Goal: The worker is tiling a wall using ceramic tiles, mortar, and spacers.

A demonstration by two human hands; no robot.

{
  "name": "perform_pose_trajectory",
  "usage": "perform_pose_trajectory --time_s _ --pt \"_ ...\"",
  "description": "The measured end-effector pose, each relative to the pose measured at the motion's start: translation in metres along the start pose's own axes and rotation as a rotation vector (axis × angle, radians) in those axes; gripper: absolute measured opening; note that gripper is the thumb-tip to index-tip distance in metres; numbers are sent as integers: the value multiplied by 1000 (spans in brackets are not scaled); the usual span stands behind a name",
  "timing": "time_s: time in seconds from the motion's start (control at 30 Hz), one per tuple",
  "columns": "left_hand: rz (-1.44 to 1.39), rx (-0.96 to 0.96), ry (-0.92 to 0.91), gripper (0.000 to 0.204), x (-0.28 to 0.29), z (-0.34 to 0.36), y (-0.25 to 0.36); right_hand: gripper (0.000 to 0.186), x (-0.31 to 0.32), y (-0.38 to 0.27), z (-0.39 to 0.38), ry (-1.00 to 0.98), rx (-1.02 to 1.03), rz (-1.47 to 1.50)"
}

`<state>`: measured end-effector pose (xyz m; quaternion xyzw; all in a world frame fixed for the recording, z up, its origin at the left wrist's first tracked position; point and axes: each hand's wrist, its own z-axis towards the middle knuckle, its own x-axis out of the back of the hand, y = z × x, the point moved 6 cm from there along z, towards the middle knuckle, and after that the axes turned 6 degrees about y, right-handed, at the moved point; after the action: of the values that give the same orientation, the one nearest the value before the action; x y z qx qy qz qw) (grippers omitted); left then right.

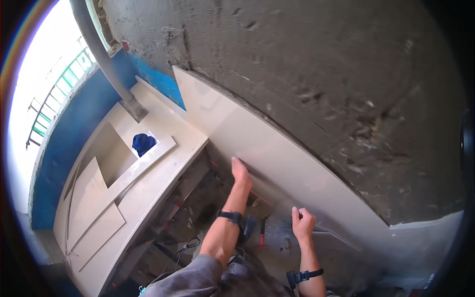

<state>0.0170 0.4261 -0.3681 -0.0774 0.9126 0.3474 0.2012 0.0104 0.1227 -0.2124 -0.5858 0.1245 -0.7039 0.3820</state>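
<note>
A long, pale beige panel stands along the rough grey wall, its upper edge slanting down to the right. My left hand lies flat against the panel's lower left part, its fingers stretched and partly hidden by the view angle. Farther right, my right hand is closed in a loose fist, thumb side up, close to the panel's face; whether it touches cannot be made out. Nothing shows in either hand. Beneath them on the floor lies a red-handled hammer-like tool, with a small cylinder beside it.
To the left is a beige slab counter with a rectangular opening, loose slab pieces and a dark blue cloth. A grey pipe rises from it near the window. Cables lie near my body. Bare plaster covers the wall above.
</note>
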Motion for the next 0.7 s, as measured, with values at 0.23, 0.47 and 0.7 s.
perform_pose_trajectory --time_s 0.23,0.47,0.7 --pt "206 -189 127 62 8 44 32 36 -37 -33 1 -70 36 -91" --pt "140 -269 64 66 19 60 104 30 -97 -74 13 -152 23 -47" --pt "356 -271 -63 73 18 51 101 34 -161 -121 37 -44 25 181"
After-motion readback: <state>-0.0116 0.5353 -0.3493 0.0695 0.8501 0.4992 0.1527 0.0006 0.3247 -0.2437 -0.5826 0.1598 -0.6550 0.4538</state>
